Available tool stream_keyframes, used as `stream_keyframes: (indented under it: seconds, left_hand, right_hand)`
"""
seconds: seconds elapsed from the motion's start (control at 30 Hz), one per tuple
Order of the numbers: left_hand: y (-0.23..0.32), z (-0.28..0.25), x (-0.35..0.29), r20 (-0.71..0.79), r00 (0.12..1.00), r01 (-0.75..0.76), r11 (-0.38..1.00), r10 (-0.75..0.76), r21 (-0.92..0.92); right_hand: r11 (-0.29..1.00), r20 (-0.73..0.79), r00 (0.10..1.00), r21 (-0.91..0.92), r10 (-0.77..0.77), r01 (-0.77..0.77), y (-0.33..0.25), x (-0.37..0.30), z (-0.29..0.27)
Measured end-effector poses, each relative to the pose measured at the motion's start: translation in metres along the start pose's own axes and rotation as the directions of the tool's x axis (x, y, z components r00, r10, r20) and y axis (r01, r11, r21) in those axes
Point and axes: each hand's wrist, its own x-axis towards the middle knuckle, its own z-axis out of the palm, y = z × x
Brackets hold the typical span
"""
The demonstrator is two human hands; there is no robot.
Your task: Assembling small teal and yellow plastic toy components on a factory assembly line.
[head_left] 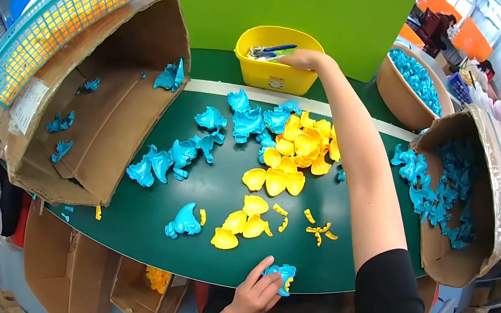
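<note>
A yellow tub (274, 72) at twelve o'clock holds blue-handled pliers (271, 50); the right hand (301, 58) is curled over its rim (grasp not discernible). Two tipped cardboard boxes, one (111, 110) at nine, one (485, 191) at three, hold blue pieces. At six, a blue piece (282, 274) is gripped by the left hand (256, 293).

Dark green worktop (219, 191); blue shells (186, 219) left, yellow shells (294, 147) middle; yellow tub (274, 72) far; brown boxes (108, 109)
</note>
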Motion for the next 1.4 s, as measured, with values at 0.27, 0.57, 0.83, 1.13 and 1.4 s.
stream_keyframes:
  seconds: [0.27,0.57,0.83,1.13,1.4]
  left_hand:
    - [-0.002,-0.002,0.009,0.000,1.000,0.028,0.999,-0.028,-0.038]
    - [0.006,-0.003,0.004,-0.011,1.000,0.025,0.999,-0.025,-0.039]
    - [0.001,-0.001,0.011,-0.060,0.998,-0.018,1.000,0.016,-0.023]
    - [0.002,0.008,0.006,-0.096,0.995,0.009,1.000,-0.010,-0.014]
    - [0.013,0.014,0.005,-0.105,0.994,-0.034,0.999,0.039,0.042]
  right_hand:
    - [0.962,-0.072,0.980,0.186,-0.188,0.198,0.026,0.035,0.023]
    - [0.966,-0.524,0.816,-0.061,-0.245,0.251,0.014,-0.031,0.024]
    - [0.924,-0.625,0.743,0.091,-0.237,0.371,0.031,-0.200,0.085]
    - [0.959,-0.502,0.834,0.027,-0.230,0.281,0.031,-0.286,0.184]
    - [0.874,-0.700,0.711,0.299,-0.072,0.382,0.044,-0.274,0.186]
